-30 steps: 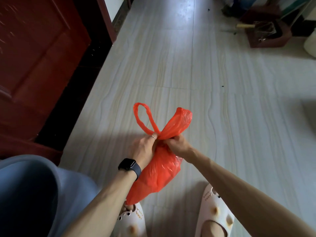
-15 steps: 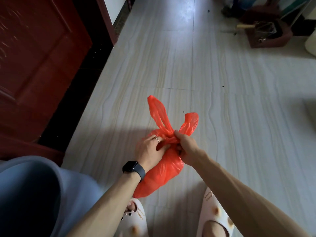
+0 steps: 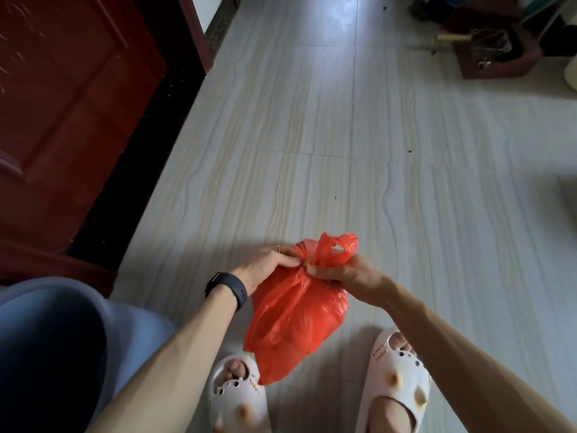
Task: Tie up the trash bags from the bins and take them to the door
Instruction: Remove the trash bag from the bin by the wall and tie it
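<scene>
Right now the left hand (image 3: 265,267) and right hand (image 3: 345,274) each pinch the gathered neck of the red trash bag (image 3: 295,320), which hangs above white slippers (image 3: 237,398).

Pale tiled floor (image 3: 312,120), white slippers (image 3: 237,401), dark-red crate (image 3: 499,70) far right

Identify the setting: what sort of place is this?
Probably a home entry or hallway: pale streaked floor tiles, a dark red panelled wooden door on the left, and white perforated house slippers on the person's feet.
</scene>
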A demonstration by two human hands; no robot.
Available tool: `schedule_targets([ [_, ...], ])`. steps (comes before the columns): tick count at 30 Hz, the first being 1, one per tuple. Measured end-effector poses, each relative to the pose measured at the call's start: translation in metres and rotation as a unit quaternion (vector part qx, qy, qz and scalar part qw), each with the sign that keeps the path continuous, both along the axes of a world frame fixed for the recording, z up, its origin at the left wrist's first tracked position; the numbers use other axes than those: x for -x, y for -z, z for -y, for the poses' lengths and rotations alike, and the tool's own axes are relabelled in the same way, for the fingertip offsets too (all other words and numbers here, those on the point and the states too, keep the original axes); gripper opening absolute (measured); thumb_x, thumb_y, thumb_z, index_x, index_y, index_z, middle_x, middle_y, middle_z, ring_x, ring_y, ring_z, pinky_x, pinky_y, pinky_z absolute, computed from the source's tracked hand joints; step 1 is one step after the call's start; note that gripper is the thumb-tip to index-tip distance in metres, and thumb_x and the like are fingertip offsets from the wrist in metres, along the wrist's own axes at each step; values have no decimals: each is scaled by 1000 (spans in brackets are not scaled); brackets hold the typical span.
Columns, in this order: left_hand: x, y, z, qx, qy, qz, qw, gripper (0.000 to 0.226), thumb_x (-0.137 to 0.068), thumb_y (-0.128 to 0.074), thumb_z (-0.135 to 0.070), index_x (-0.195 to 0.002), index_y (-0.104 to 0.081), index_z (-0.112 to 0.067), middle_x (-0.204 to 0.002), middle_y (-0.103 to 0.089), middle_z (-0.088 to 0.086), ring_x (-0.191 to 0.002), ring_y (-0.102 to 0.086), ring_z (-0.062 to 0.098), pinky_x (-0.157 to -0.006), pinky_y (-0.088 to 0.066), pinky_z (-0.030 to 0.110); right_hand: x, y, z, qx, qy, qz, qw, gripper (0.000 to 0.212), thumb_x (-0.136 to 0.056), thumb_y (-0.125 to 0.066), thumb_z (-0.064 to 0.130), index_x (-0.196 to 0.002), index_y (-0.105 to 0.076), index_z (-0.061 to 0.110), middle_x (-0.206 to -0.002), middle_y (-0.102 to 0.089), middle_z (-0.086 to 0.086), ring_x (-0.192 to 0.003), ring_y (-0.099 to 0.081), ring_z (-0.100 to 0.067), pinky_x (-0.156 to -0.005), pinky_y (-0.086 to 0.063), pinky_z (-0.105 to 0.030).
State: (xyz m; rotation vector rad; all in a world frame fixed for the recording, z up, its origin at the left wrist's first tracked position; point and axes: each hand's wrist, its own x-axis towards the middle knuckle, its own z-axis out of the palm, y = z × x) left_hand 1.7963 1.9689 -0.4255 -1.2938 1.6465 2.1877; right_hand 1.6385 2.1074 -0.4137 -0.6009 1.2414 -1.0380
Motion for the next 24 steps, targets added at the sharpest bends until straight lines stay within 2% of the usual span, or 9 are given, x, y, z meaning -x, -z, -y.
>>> schedule_targets([
  [3, 3, 0, 0, 4, 25, 6, 1000, 16, -86, -64, -3, -76, -65, -16, -65, -66, -5, -59, -62, 7, -54, -47, 14, 1, 11, 0, -41, 39, -186, 981, 49, -63, -93, 26, -107, -74, 21, -106, -76, -3, -100, -72, -16, -96, -56, -44],
  [6, 7, -5, -2, 9, 32, 8, 999, 19, -85, -65, -2, -73, -63, -16, -63, -64, -5, -59, -61, 7, -55, -45, 15, -5, 17, -1, -43, 61, -272, 959, 71, -49, -84, 49, -114, -70, 24, -108, -73, 2, -93, -71, -8, -86, -58, -33],
  [9, 12, -5, -5, 19, 27, 20, 999, 29, -84, -62, 3, -64, -60, -17, -58, -61, -7, -58, -57, 7, -59, -42, 19, -16, 18, 0, -27, 89, -354, 931, 41, -67, -81, 41, -102, -68, 24, -95, -72, 6, -83, -69, -10, -73, -54, -29],
  [11, 14, -9, -9, 18, -1, 14, 1000, 28, -87, -58, 0, -66, -59, -18, -53, -61, -10, -51, -56, 3, -54, -42, 15, -24, 21, 4, -16, 132, -392, 910, 23, -78, -78, 32, -95, -66, 25, -87, -72, 6, -79, -69, -11, -68, -52, -28],
  [14, 13, -11, -14, 26, -86, 6, 996, 20, -94, -57, -14, -75, -63, -19, -61, -64, -7, -55, -59, 3, -52, -44, 14, -31, 28, 13, -14, 218, -362, 906, 21, -79, -78, 27, -86, -59, 28, -77, -68, 5, -70, -65, -9, -62, -48, -28],
  [17, 13, -2, -14, 83, -107, 16, 991, 6, -92, -66, -27, -89, -66, -22, -85, -70, 1, -83, -65, 15, -78, -50, 23, -33, 26, 20, 14, 256, -294, 921, 20, -74, -74, 28, -83, -57, 24, -69, -59, 3, -61, -54, -3, -58, -43, -24],
  [20, 8, -2, -13, 70, -88, 21, 993, 19, -82, -72, -43, -93, -75, -28, -103, -75, 4, -104, -68, 23, -101, -49, 39, -30, 26, 22, 27, 245, -243, 938, 18, -76, -75, 25, -82, -59, 27, -66, -60, 12, -61, -55, -1, -61, -46, -27],
  [22, 5, -5, -12, 86, -67, 32, 993, 24, -76, -74, -47, -91, -77, -28, -101, -75, 0, -104, -67, 21, -100, -48, 38, -24, 26, 20, 16, 209, -212, 954, 15, -79, -79, 25, -82, -66, 32, -72, -69, 15, -70, -64, 0, -68, -52, -30],
  [24, 3, -5, -11, 111, -53, 39, 992, 18, -88, -69, -32, -97, -75, -18, -97, -72, -1, -97, -64, 15, -88, -47, 23, -20, 25, 17, -20, 193, -188, 963, 13, -77, -82, 36, -87, -75, 32, -86, -76, 12, -85, -72, -7, -81, -59, -35],
])
